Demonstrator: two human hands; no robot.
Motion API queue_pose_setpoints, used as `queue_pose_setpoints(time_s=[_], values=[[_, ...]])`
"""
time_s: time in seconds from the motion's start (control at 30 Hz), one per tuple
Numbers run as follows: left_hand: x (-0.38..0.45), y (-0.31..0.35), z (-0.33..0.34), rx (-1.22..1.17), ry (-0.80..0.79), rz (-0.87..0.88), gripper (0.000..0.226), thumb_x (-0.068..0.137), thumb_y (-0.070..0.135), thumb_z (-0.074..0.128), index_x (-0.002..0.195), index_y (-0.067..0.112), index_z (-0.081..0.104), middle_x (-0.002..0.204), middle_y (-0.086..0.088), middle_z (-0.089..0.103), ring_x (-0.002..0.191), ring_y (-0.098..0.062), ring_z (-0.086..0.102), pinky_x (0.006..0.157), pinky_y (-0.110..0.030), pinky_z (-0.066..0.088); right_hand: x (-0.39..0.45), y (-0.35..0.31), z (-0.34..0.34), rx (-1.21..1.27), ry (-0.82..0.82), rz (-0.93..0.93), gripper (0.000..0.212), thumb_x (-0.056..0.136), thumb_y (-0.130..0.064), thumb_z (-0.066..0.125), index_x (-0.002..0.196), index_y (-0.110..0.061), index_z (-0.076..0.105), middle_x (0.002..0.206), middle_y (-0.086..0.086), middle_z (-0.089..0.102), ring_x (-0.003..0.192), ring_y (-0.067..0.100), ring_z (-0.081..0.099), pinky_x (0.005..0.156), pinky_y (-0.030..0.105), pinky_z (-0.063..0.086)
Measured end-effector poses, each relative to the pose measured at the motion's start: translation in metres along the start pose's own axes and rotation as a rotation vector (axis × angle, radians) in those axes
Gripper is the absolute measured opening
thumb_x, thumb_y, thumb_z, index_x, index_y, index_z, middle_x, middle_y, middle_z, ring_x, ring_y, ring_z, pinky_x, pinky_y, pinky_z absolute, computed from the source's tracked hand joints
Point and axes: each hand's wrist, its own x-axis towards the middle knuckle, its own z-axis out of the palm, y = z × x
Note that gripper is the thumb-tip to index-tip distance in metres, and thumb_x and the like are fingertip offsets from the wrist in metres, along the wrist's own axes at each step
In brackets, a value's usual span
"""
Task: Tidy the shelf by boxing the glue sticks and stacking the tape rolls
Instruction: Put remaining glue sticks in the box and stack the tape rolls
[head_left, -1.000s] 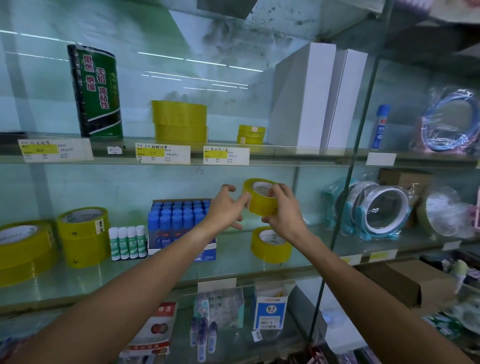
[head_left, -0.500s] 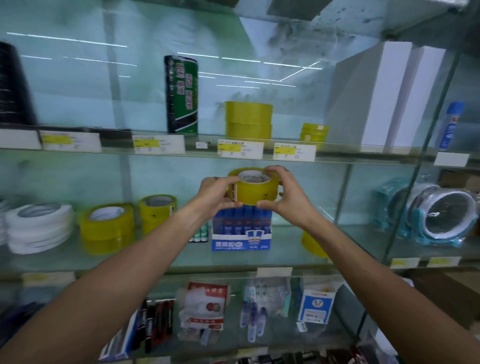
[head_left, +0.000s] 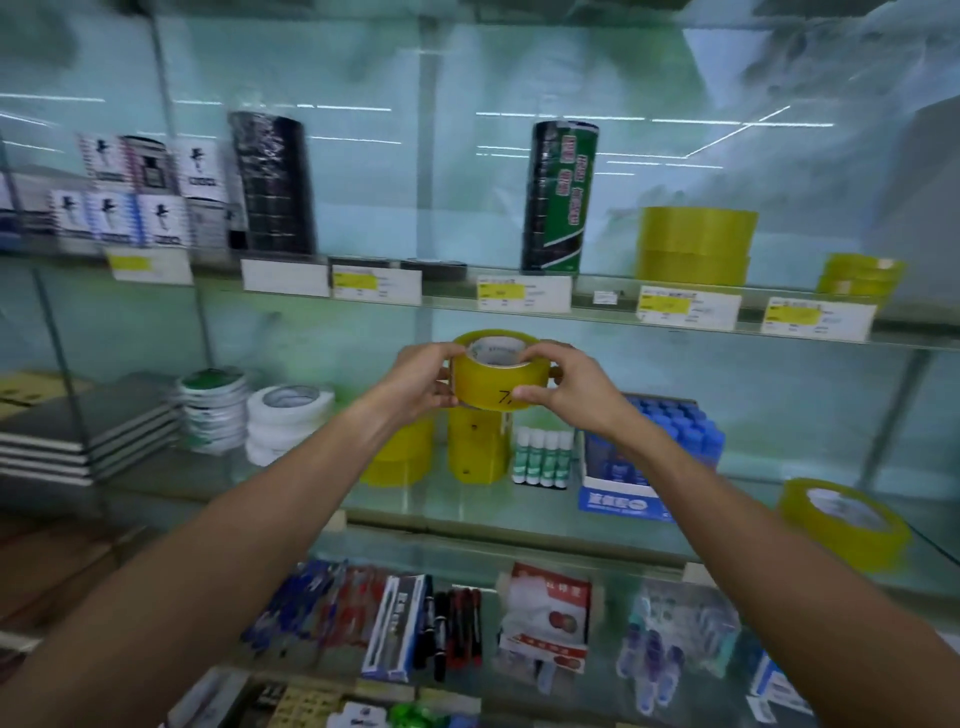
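Left hand grips the yellow tape roll at its 9 o'clock side, fingers curled around it. Roll held flat, hole up, directly above the yellow tape stack on the glass shelf; contact with stack unclear. Right hand grips it at 3 o'clock. Glue sticks stand at 4 o'clock of roll, beside the blue box.

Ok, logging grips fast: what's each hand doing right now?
Left hand: grips the yellow tape roll.
Right hand: grips the same roll.
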Motion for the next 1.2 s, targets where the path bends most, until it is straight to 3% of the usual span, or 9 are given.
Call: queue_pose_setpoints(time_s=[0.07,0.17,0.33,0.43,0.53,0.63,0.77,1.03,1.2], values=[[0.003,0.0,-0.023,0.065,0.04,0.034,0.031,0.094,0.024,0.053,0.115,0.002,0.058,0.085,-0.015,0.063,0.062,-0.026,0.061,0.05,-0.029,0.049,0.014,-0.011,0.025,-0.037,0.007,-0.012,0.035,0.076,-0.029,0.079,0.107,-0.029,0.061,0.122,0.006,0.058,0.108,0.022,0.055,0.093,0.032,0.046],[0.009,0.0,-0.049,0.176,0.081,0.066,0.038,0.093,0.033,0.054,0.121,0.008,0.054,0.106,-0.014,0.066,0.084,-0.03,0.067,0.066,-0.039,0.056,0.03,-0.022,0.057,-0.138,-0.004,-0.037,0.04,0.079,-0.039,0.074,0.115,-0.03,0.058,0.121,0.007,0.057,0.106,0.026,0.056,0.087,0.036,0.05],[0.013,-0.008,-0.088,0.302,0.119,0.074,0.036,0.092,0.034,0.058,0.122,0.016,0.052,0.115,-0.006,0.061,0.093,-0.022,0.061,0.071,-0.032,0.047,0.055,-0.036,0.104,-0.284,-0.085,-0.045,0.049,0.083,-0.049,0.065,0.126,-0.032,0.05,0.123,0.01,0.059,0.112,0.032,0.055,0.093,0.045,0.048],[0.017,-0.017,-0.098,0.328,0.146,0.103,0.026,0.094,0.024,0.055,0.117,0.013,0.053,0.11,-0.005,0.057,0.079,-0.009,0.053,0.059,-0.025,0.037,0.066,-0.039,0.123,-0.385,-0.159,-0.05,0.051,0.085,-0.049,0.063,0.131,-0.034,0.045,0.125,0.008,0.061,0.112,0.033,0.054,0.095,0.046,0.046],[0.02,-0.025,-0.104,0.325,0.171,0.097,0.031,0.094,0.02,0.056,0.123,0.009,0.054,0.106,-0.004,0.055,0.073,-0.007,0.05,0.055,-0.022,0.035,0.074,-0.035,0.138,-0.452,-0.214,-0.054,0.05,0.086,-0.052,0.06,0.131,-0.037,0.042,0.127,0.006,0.061,0.115,0.034,0.053,0.097,0.047,0.042],[0.022,-0.03,-0.106,0.324,0.169,0.082,0.033,0.093,0.019,0.056,0.124,0.008,0.054,0.107,-0.004,0.053,0.085,-0.015,0.051,0.056,-0.023,0.035,0.077,-0.032,0.146,-0.478,-0.266,-0.026,0.05,0.087,-0.051,0.058,0.132,-0.037,0.04,0.127,0.009,0.061,0.118,0.034,0.05,0.098,0.049,0.04],[0.023,-0.035,-0.106,0.324,0.157,0.078,0.012,0.094,0.016,0.053,0.107,0.018,0.053,0.107,-0.005,0.054,0.094,-0.017,0.048,0.066,-0.027,0.036,0.079,-0.027,0.153,-0.522,-0.289,-0.021,0.044,0.088,-0.052,0.056,0.126,-0.034,0.042,0.125,0.013,0.061,0.119,0.036,0.049,0.101,0.049,0.033],[0.033,-0.05,-0.112,0.303,0.153,0.065,0.01,0.095,0.02,0.051,0.099,0.016,0.06,0.095,-0.005,0.06,0.071,-0.009,0.052,0.057,-0.025,0.038,0.083,-0.021,0.166,-0.555,-0.283,-0.004,0.046,0.09,-0.053,0.051,0.129,-0.034,0.038,0.131,0.02,0.056,0.133,0.044,0.034,0.111,0.055,0.02],[0.041,-0.057,-0.114,0.319,0.149,0.061,0.014,0.096,0.024,0.049,0.101,0.019,0.06,0.104,-0.008,0.065,0.081,-0.016,0.059,0.066,-0.029,0.046,0.076,-0.024,0.161,-0.55,-0.274,0.001,0.049,0.09,-0.053,0.053,0.133,-0.032,0.04,0.136,0.023,0.051,0.137,0.045,0.028,0.115,0.054,0.017]])
